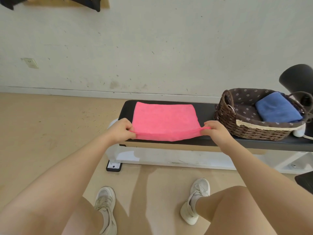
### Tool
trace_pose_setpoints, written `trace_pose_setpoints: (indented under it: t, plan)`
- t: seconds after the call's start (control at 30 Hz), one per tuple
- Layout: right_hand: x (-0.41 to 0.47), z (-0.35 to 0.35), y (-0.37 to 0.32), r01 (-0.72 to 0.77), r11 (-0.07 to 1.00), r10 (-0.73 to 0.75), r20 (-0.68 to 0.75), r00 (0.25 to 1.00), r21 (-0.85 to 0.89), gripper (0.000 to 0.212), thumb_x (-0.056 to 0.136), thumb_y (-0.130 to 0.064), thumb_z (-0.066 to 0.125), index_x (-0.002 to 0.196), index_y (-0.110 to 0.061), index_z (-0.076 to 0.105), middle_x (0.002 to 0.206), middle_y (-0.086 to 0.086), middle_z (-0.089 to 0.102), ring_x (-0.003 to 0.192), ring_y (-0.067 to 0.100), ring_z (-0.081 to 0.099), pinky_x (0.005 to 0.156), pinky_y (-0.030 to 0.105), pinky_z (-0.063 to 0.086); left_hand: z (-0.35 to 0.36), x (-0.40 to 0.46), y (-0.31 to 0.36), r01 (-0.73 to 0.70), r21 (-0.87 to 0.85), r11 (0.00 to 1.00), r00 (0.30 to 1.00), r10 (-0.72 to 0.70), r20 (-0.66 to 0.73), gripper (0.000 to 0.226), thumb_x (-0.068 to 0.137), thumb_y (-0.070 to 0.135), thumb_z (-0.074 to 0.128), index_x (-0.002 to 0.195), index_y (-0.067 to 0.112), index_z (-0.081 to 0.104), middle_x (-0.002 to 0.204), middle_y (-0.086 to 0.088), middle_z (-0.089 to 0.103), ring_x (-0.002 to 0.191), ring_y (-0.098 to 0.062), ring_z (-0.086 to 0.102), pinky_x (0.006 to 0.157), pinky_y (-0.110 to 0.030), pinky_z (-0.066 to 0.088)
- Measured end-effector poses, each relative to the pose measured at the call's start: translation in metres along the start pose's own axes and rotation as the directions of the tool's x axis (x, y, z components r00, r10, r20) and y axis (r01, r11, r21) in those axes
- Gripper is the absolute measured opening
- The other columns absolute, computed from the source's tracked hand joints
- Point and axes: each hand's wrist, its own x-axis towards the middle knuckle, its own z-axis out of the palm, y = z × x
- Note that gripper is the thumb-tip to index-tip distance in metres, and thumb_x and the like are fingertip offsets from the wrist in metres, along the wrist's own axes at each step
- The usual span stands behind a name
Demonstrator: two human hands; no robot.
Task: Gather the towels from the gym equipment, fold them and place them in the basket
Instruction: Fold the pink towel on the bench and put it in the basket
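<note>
Both hands, left (121, 128) and right (215, 130), pinch the near corners of the pink towel (164, 120), their grip pulling it taut on the bench (208, 108), likely for a clean fold. The basket (250, 128) alongside already holds a blue towel (277, 107).

I am wearing nothing on my arms: both are showing bare from the upper arm down, with no sleeve reaching into sight, and my left hand (119, 128) and right hand (214, 131) are going without gloves, rings or a watch. My legs are showing bare at the knees and shins too. On my feet I am wearing off-white lace-up sneakers, the left shoe (105, 206) and the right shoe (196, 199) alike, with thick pale soles, scuffed greyish uppers and laces tied in loose bows.
</note>
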Motion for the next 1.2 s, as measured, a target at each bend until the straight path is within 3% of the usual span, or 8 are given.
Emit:
trace_pose_setpoints:
  t: [0.13, 0.23, 0.33, 0.57, 0.73, 0.87, 1.07, 1.2]
  plan:
    - [0.020, -0.002, 0.008, -0.122, 0.992, 0.118, 0.112, 0.987, 0.033, 0.018, 0.085, -0.003, 0.053, 0.069, -0.010, 0.059, 0.074, 0.006, 0.052, 0.084, 0.024, 0.048, 0.080, 0.035, 0.039, -0.004, 0.013, 0.001, 0.058, -0.251, 0.966, 0.997, -0.070, -0.040, 0.010, 0.079, 0.016, 0.053, 0.072, 0.009, 0.053, 0.077, -0.005, 0.049, 0.076, -0.020, 0.045, 0.073, -0.033, 0.037]
    - [0.040, -0.001, 0.006, -0.085, 0.996, 0.086, 0.046, 0.995, -0.012, 0.012, 0.087, -0.006, 0.053, 0.078, -0.007, 0.059, 0.077, 0.007, 0.055, 0.081, 0.023, 0.049, 0.075, 0.032, 0.037, -0.001, 0.032, -0.003, 0.060, -0.347, 0.936, 0.996, -0.079, -0.040, 0.018, 0.089, 0.015, 0.051, 0.071, 0.013, 0.052, 0.072, -0.001, 0.051, 0.073, -0.019, 0.046, 0.069, -0.032, 0.036]
    - [0.068, 0.002, 0.003, -0.103, 0.994, 0.102, 0.015, 0.995, 0.031, 0.017, 0.088, -0.005, 0.052, 0.074, -0.010, 0.060, 0.079, 0.008, 0.058, 0.082, 0.024, 0.051, 0.075, 0.032, 0.039, 0.003, 0.057, -0.004, 0.071, -0.470, 0.880, 0.991, -0.114, -0.063, 0.020, 0.096, 0.024, 0.045, 0.088, 0.016, 0.061, 0.089, 0.000, 0.062, 0.084, -0.019, 0.056, 0.081, -0.036, 0.043]
    - [0.132, 0.019, -0.002, -0.144, 0.990, 0.144, -0.037, 0.989, 0.000, 0.020, 0.093, -0.011, 0.042, 0.087, -0.009, 0.060, 0.091, 0.007, 0.057, 0.089, 0.023, 0.048, 0.076, 0.030, 0.035, 0.010, 0.116, -0.009, 0.116, -0.552, 0.826, 0.969, -0.216, -0.118, 0.022, 0.098, 0.027, 0.041, 0.086, 0.020, 0.059, 0.094, -0.002, 0.062, 0.088, -0.019, 0.056, 0.080, -0.035, 0.042]
    - [0.169, 0.033, 0.005, -0.207, 0.978, 0.207, -0.061, 0.977, -0.004, 0.020, 0.091, -0.010, 0.043, 0.076, -0.011, 0.057, 0.082, 0.005, 0.055, 0.085, 0.023, 0.048, 0.073, 0.030, 0.036, 0.014, 0.155, -0.014, 0.153, -0.399, 0.904, 0.936, -0.262, -0.234, 0.030, 0.097, 0.024, 0.040, 0.090, 0.000, 0.057, 0.086, -0.010, 0.057, 0.081, -0.024, 0.051, 0.074, -0.035, 0.039]
    - [0.185, 0.037, 0.010, -0.226, 0.970, 0.213, -0.124, 0.969, -0.095, 0.021, 0.091, -0.012, 0.043, 0.088, 0.000, 0.060, 0.089, 0.011, 0.057, 0.084, 0.025, 0.049, 0.072, 0.032, 0.037, 0.020, 0.177, -0.014, 0.177, -0.248, 0.952, 0.929, -0.245, -0.278, 0.030, 0.097, 0.021, 0.037, 0.069, 0.010, 0.041, 0.068, -0.002, 0.046, 0.070, -0.021, 0.042, 0.057, -0.032, 0.029]
    - [0.195, 0.042, 0.021, -0.189, 0.963, 0.152, -0.193, 0.970, -0.194, 0.024, 0.097, -0.019, 0.041, 0.082, -0.004, 0.053, 0.070, 0.002, 0.049, 0.079, 0.024, 0.048, 0.068, 0.030, 0.033, 0.025, 0.194, -0.013, 0.199, 0.065, 0.978, 0.937, -0.170, -0.304, 0.028, 0.100, 0.026, 0.026, 0.081, 0.009, 0.039, 0.072, -0.007, 0.051, 0.072, -0.029, 0.049, 0.060, -0.032, 0.033]
    - [0.198, 0.046, 0.023, -0.227, 0.926, 0.153, -0.249, 0.956, -0.303, 0.024, 0.098, -0.027, 0.039, 0.086, -0.009, 0.051, 0.094, 0.015, 0.059, 0.086, 0.029, 0.052, 0.071, 0.030, 0.035, 0.028, 0.198, -0.005, 0.230, 0.199, 0.953, 0.930, -0.155, -0.335, 0.032, 0.100, 0.027, 0.023, 0.107, 0.004, 0.045, 0.091, -0.019, 0.060, 0.078, -0.034, 0.054, 0.060, -0.035, 0.036]
